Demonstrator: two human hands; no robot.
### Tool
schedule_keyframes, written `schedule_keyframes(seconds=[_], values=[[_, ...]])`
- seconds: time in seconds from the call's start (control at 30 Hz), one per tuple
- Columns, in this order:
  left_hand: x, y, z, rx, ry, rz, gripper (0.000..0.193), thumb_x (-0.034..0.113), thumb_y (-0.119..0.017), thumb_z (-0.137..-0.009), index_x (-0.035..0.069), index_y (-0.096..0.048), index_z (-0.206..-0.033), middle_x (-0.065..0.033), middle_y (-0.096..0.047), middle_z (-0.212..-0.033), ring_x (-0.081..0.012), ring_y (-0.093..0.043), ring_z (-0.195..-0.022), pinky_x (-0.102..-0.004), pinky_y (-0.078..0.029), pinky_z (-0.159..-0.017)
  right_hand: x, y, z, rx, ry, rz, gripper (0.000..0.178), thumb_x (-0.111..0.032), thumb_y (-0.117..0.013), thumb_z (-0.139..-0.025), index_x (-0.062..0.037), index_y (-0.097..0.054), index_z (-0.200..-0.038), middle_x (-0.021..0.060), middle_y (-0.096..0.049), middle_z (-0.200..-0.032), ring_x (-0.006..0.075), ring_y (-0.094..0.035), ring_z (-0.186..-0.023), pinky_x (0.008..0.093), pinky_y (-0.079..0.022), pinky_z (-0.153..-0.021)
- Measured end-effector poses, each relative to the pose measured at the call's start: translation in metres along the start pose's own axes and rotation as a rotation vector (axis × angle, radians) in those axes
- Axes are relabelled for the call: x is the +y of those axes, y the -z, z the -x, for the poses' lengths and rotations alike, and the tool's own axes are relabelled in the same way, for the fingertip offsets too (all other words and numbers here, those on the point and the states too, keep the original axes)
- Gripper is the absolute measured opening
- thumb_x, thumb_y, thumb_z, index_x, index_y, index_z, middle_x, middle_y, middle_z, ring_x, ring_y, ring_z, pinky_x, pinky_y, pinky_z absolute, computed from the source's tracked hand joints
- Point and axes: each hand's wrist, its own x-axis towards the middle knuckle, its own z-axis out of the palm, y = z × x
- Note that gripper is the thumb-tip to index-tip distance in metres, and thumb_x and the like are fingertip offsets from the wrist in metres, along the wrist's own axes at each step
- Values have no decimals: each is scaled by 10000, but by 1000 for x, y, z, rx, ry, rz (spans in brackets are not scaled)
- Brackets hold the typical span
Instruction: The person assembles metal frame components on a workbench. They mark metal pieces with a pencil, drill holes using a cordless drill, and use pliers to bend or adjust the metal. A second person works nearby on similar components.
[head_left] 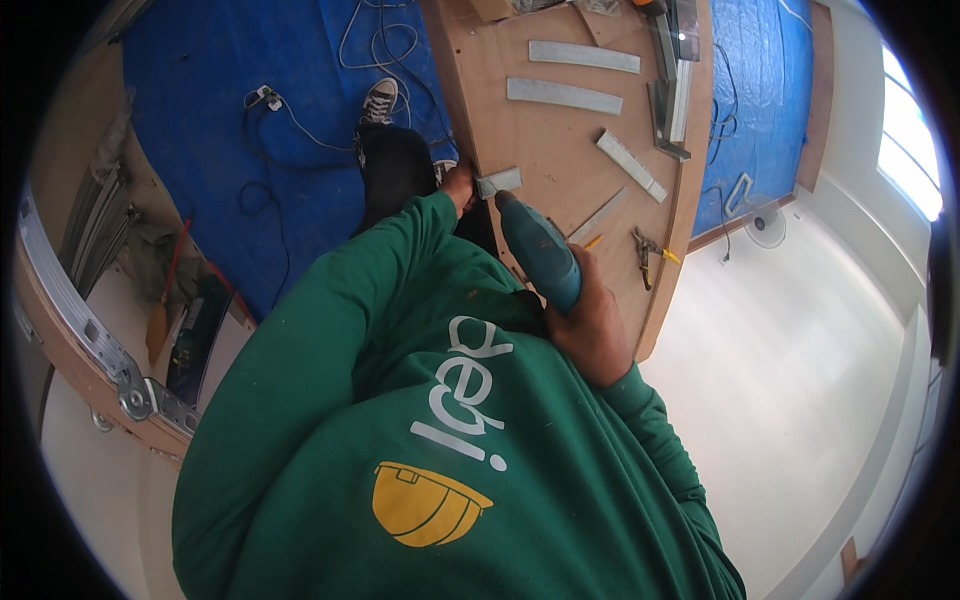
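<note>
My right hand is wrapped round a teal power drill. The drill's dark nose points at a short galvanized metal piece lying at the wooden table's left edge. Closed at that piece's outer end is my left hand, its fingers partly hidden by the edge and my sleeve. Several longer metal strips lie further up the tabletop, among them one and a tilted one. To the right of the drill are a thin metal ruler-like strip and snips with yellow-and-black handles.
The wooden table bears metal channels along its right side. Blue sheeting covers the floor, with loose cables and a white power socket. A folded ladder stands left. A fan sits beyond the table.
</note>
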Motion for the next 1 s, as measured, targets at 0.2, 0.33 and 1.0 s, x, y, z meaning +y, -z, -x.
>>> schedule_keyframes(seconds=[0.2, 0.33, 1.0], values=[[4, 1, 4, -25, -14, -26, 632, 666, -331, -1090, 120, -626, -969, -46, -506, -653, -181, -413, -511, -405, -278, -492, 2, -3, -1, 5, -2, 5, 656, -39, -734, -917, -92, -460, -1511, 325, -731, -1209, 551, -696, -1158, 582, -563, -964], [0, 2, 0, -2, 26, 8, 453, 598, -434, -1088, 204, -628, -974, 16, -491, -637, -117, -350, -467, -341, -185, -454, 0, -2, -1, -1, -21, -3, 654, -36, -727, -916, -90, -456, -1509, 331, -729, -1206, 554, -694, -1156, 587, -562, -964], [0, 4, -1, -54, 10, 2, 519, 612, -379, -1094, 168, -628, -994, -18, -505, -647, -151, -381, -475, -365, -232, -462, 4, -3, -1, 6, -8, 7, 664, 20, -730, -910, -83, -464, -1509, 293, -739, -1233, 504, -731, -1172, 524, -574, -1008]])
